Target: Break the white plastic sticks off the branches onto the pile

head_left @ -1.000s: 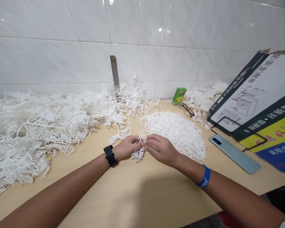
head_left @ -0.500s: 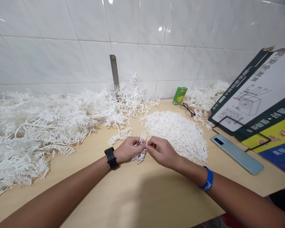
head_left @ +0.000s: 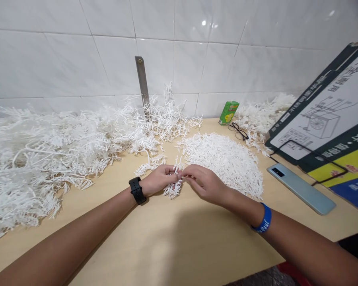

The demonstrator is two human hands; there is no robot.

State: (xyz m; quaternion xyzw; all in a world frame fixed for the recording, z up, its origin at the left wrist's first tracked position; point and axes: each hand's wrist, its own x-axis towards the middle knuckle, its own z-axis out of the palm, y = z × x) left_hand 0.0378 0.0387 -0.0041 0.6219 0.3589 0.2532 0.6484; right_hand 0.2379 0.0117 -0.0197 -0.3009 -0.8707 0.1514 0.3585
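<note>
My left hand [head_left: 161, 180] is closed on a branched white plastic piece [head_left: 173, 190], whose thin prongs stick out above and below the fingers. Beside it, my right hand [head_left: 204, 182] has its thumb and fingertips pinched at the right side of that piece; whatever they grip is too small to make out. Just behind the right hand lies a broad, flat pile of short white bits [head_left: 223, 161]. A small cluster of white branched pieces [head_left: 150, 163] rests behind the left hand.
A large tangled heap of white branched strands [head_left: 62, 139] covers the left and back. A metal strip [head_left: 142, 83] stands upright in it. Toward the right are a green box [head_left: 228, 113], glasses [head_left: 238, 131], a phone [head_left: 301, 188] and a printed carton [head_left: 325, 119] with a black wire frame [head_left: 319, 157].
The whole view has tilted slightly, so things appear higher. My hands remain together at the white piece; the right fingertips have shifted a little, with the fingers straighter.
</note>
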